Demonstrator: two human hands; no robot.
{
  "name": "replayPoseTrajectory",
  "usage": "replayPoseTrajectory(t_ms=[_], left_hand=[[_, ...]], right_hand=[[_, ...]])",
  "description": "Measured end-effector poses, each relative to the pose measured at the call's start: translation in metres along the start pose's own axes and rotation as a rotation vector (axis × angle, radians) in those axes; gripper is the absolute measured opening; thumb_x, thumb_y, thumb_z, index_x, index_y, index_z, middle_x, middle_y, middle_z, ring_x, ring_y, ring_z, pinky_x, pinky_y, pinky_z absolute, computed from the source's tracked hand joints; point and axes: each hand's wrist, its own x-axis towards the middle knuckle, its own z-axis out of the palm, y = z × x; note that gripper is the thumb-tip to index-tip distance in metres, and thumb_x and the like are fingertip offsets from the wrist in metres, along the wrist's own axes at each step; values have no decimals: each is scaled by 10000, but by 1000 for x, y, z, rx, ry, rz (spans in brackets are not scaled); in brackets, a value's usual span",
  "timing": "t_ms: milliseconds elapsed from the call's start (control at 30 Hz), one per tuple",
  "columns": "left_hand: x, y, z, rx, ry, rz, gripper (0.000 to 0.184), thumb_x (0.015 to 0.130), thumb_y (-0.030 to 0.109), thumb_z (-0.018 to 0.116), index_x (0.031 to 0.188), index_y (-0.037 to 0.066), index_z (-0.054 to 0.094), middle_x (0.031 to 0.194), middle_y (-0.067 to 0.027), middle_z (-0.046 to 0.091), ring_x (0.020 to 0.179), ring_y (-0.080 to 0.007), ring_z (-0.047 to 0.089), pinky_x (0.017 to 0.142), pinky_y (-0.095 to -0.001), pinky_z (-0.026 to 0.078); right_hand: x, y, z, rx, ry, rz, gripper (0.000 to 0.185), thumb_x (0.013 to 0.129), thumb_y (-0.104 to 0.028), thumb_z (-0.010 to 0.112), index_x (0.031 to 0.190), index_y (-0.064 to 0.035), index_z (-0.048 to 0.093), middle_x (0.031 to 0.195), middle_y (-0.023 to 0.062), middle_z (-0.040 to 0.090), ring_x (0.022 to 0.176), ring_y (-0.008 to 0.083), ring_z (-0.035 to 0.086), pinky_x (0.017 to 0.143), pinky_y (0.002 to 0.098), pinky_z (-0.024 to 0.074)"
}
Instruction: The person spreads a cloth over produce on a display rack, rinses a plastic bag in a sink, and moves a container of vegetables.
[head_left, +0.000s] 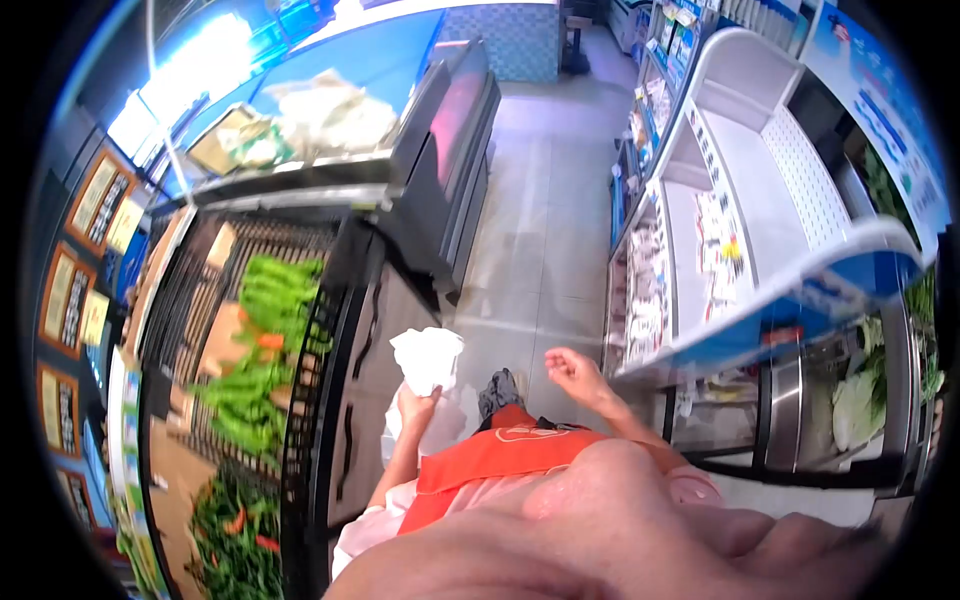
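Observation:
My left hand (418,403) is closed around a bunched white plastic bag (428,360), which puffs up above the fingers. More white, thin, translucent material (440,428) hangs below that hand; whether it is the same bag I cannot tell. Out to the other side, over the floor, my right hand (572,374) has its fingers curled in, with nothing visible in them. An orange apron (500,455) covers my front, and a dark shoe (503,390) shows beneath it.
At left, black crates (325,300) hold bunches of leafy greens (265,400). A dark display case (440,160) with bags on top stands ahead. White-and-blue shelving (770,200) and a cabbage (857,408) are at right. A tiled aisle (540,200) runs between.

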Motion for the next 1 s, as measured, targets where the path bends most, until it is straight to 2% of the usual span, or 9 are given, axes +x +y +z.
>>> replayPoseTrajectory(t_ms=[67,233,367,467,500,567,767,833,1000], left_hand=[[80,31,51,-72,32,76,420,664,191,722,1039,49,599,972,-149,644,940,-326,603,778,-393,470],[245,203,147,-99,-396,341,387,702,170,682,1057,43,599,985,-142,641,947,-258,615,805,-341,473],[356,329,228,-233,-599,687,383,708,112,671,1078,50,592,996,-131,637,946,-235,610,803,-332,473],[435,375,297,-411,-738,401,374,750,152,680,1094,41,582,1004,-98,633,923,-167,593,793,-314,467],[467,395,309,-479,-735,353,448,721,156,688,1129,34,548,1056,-116,601,974,-195,569,832,-321,447],[520,422,319,-592,-740,246,599,663,165,705,1198,19,479,1161,-152,536,1075,-251,521,912,-335,407],[701,473,333,-670,-827,253,857,669,256,792,1344,34,312,1321,-147,351,1225,-277,365,1003,-385,318],[753,497,345,-762,-772,189,977,647,304,814,1381,29,231,1331,-164,337,1267,-268,309,1015,-383,297],[921,536,425,-656,-725,380,1081,620,331,823,1405,39,139,1333,-182,331,1266,-292,309,1015,-388,297]], right_hand=[[57,19,-28,144,33,16,372,841,-66,590,1185,1,464,1059,93,566,863,98,555,800,241,466],[160,-12,-124,283,257,29,517,813,-158,651,1246,4,419,1149,126,506,1028,182,503,856,296,426],[278,-6,-216,335,373,-293,739,745,-247,728,1308,14,326,1237,135,446,1156,241,424,988,367,319],[372,-6,-270,241,245,-237,742,739,-239,734,1304,15,326,1263,130,428,1167,214,411,991,362,315],[417,1,-287,232,340,-369,672,734,-204,736,1269,4,386,1203,113,487,1099,198,469,935,347,381],[476,-17,-330,293,170,-278,627,731,-183,738,1241,1,423,1152,97,524,1048,188,503,890,326,419],[659,-73,-443,454,-74,-124,565,736,-134,713,1217,-4,448,1104,89,552,991,196,541,849,315,453],[730,-66,-471,533,-77,-75,550,739,-119,703,1213,-5,451,1094,88,555,979,201,549,842,315,459],[899,-73,-573,823,130,10,521,751,-93,676,1212,-4,449,1072,91,562,953,210,565,827,318,472]])
